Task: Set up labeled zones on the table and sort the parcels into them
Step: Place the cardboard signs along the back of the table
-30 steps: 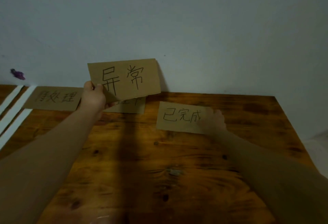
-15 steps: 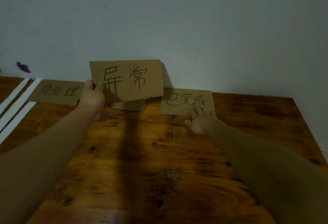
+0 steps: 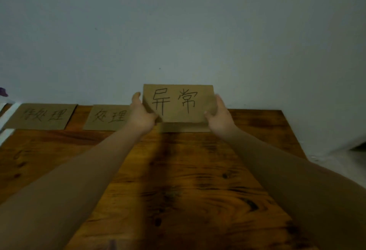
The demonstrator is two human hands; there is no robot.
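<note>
While left hand (image 3: pixel 141 117) and right hand (image 3: pixel 219 118) each clamp an end | 异常 card (image 3: pixel 178 103) faces camera | long axis left-right

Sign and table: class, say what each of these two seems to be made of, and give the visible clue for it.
The sign looks like brown cardboard with a matte finish: dull even tan, straight cut edges, flat though gripped only at its sides, dark pen strokes. The table seems to be wood, probably varnished: grain lines, dark knots, a soft sheen.
</note>
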